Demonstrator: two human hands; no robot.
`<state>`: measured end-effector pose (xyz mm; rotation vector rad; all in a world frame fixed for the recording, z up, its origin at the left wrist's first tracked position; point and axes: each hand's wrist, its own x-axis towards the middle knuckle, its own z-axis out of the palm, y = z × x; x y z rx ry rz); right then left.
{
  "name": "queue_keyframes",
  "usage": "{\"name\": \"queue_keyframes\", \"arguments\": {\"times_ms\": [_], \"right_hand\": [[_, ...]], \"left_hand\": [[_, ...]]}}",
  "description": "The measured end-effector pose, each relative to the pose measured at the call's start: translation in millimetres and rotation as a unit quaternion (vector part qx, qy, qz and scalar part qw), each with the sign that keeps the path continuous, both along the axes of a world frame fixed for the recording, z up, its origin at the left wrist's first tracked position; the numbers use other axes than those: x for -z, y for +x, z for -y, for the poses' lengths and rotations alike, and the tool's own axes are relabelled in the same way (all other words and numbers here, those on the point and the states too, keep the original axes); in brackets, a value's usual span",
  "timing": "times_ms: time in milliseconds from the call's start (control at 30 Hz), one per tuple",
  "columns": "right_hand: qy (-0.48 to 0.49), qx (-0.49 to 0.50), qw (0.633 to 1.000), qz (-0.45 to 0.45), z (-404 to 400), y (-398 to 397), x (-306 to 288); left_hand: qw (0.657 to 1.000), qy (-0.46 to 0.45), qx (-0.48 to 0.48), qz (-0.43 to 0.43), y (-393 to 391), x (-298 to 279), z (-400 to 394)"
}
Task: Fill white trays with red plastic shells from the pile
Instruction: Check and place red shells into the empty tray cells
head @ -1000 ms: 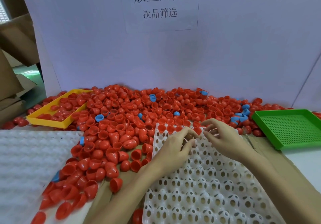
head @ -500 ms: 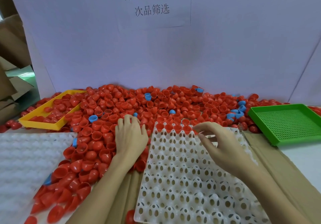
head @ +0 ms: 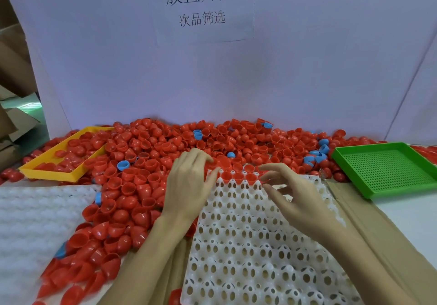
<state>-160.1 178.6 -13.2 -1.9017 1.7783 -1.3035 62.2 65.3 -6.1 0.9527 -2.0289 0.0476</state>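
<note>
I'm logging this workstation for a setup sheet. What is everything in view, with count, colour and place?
shells: too many to count, red, piled across the back and left of the table, a few seated in the far row of the holed tray
blue shells: several, blue, scattered in the pile
holed tray: one, white, front centre, mostly unfilled
second tray: one, white, front left
yellow tray: one, back left, holding red shells
green tray: one, perforated, right
paper sign: one, white with black characters, on the backboard
cardboard: brown, under the holed tray
left hand: at the tray's far left corner
right hand: over the far rows, fingers spread
</note>
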Motion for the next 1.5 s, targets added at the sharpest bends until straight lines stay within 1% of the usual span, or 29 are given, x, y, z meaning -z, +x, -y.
{"name": "queue_keyframes", "arguments": {"times_ms": [67,133,200,300,400,500,600,733,800,967,1133,1333,1500], "right_hand": [[0.017,-0.041,0.998,0.041,-1.2,3.7,-2.1],[0.025,-0.065,0.995,0.068,-1.3,7.8,-3.3],[0.014,-0.052,0.996,0.065,0.1,9.2,-2.5],[0.006,-0.024,0.998,0.057,2.0,6.7,0.5],[0.010,-0.026,0.997,0.067,2.6,2.0,2.7],[0.012,-0.022,0.999,0.038,3.9,-1.0,3.6],[0.004,-0.018,0.999,0.026,4.7,-3.0,4.4],[-0.004,-0.008,1.000,-0.007,4.3,-5.8,5.5],[-0.005,-0.006,1.000,-0.007,3.7,-4.8,5.1],[-0.015,-0.001,1.000,-0.007,3.2,-3.3,4.2],[-0.024,-0.002,1.000,-0.004,3.8,-4.5,4.4],[-0.035,-0.022,0.999,-0.005,1.7,-2.8,3.3],[-0.037,-0.018,0.999,-0.013,0.9,-1.7,3.6]], "left_hand": [[0.998,-0.005,0.063,-0.014,-10.4,-1.0,-12.9],[0.995,0.005,0.104,-0.002,-19.8,2.8,-22.4],[0.991,0.017,0.132,-0.001,-26.8,9.1,-29.3],[0.983,0.051,0.175,-0.034,-33.8,16.7,-36.2],[0.970,0.114,0.203,-0.072,-37.7,21.8,-37.0],[0.952,0.188,0.216,-0.109,-37.2,24.6,-34.0],[0.939,0.233,0.227,-0.115,-37.8,26.2,-29.9],[0.899,0.327,0.265,-0.120,-38.1,26.5,-26.6],[0.885,0.357,0.271,-0.127,-37.2,26.9,-23.6],[0.867,0.384,0.292,-0.128,-35.4,27.4,-20.9],[0.854,0.399,0.297,-0.154,-35.4,25.7,-22.7],[0.864,0.381,0.292,-0.151,-35.1,25.7,-23.3],[0.862,0.387,0.288,-0.158,-35.3,25.3,-24.4]]}}
